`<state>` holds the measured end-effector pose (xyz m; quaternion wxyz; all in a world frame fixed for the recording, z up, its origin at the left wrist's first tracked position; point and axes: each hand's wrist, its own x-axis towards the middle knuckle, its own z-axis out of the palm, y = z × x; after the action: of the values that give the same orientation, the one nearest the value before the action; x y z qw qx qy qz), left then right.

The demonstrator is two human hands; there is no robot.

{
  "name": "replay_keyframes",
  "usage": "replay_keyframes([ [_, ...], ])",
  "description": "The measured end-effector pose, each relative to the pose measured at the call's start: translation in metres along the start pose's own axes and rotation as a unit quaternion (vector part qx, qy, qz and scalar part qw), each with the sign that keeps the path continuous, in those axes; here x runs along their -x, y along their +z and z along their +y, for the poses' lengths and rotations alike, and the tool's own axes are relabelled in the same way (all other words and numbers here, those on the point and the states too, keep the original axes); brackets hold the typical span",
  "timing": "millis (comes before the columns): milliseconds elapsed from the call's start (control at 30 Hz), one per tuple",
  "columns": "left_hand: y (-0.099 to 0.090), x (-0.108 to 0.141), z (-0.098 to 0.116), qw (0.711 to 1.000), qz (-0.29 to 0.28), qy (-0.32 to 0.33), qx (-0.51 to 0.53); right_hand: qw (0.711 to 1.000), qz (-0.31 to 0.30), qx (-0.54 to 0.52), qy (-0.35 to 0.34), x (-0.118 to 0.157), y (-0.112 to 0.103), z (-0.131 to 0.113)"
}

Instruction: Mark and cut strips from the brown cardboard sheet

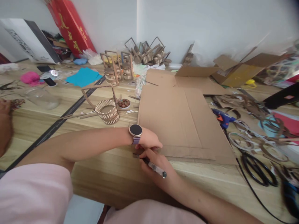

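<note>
My right hand (167,165) is closed around a pen (157,169) with a clear barrel, its back end pointing toward me. Just beyond it, my left hand (150,139), with a watch (135,130) on the wrist, is closed at the near left corner of a flat cardboard sheet (173,118). The two hands touch or nearly touch, and the left fingertips are mostly hidden. A short dark strip (136,155) sticks out to the left below the left hand. Left of the cardboard stands a small woven basket (107,112) with a tall handle.
A small dish of brown beads (124,103) sits beside the basket. More small baskets (111,74) stand at the back. To the right lie a blue glue gun (223,118), scissors (258,169) and coiled strips. A co-worker's arm (6,127) shows at the left edge.
</note>
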<state>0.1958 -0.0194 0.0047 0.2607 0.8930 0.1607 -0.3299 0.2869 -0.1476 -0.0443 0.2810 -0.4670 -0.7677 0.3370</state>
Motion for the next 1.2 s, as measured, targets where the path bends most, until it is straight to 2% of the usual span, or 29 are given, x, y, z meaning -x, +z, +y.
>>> replay_keyframes([
  [233,-0.003,0.003,0.002,1.0,-0.004,-0.002,-0.002,1.0,0.008,0.004,-0.001,0.004,0.0,0.007],
  [400,-0.004,0.004,0.002,1.0,-0.011,0.0,0.0,0.998,0.014,-0.019,0.057,0.017,-0.023,0.013],
  [533,-0.003,0.0,0.0,1.0,-0.013,0.01,-0.006,0.995,0.041,0.002,0.092,0.019,-0.037,0.013],
  [767,0.001,-0.004,-0.004,0.998,0.017,0.04,-0.035,0.995,0.064,0.001,0.075,0.013,-0.032,0.021],
  [933,0.003,-0.001,-0.008,0.999,0.007,0.047,-0.022,0.995,0.052,-0.001,0.08,0.014,-0.028,0.025],
  [1200,0.002,-0.002,-0.006,0.999,-0.006,0.035,-0.032,0.992,0.081,-0.003,0.1,0.027,-0.044,0.031],
])
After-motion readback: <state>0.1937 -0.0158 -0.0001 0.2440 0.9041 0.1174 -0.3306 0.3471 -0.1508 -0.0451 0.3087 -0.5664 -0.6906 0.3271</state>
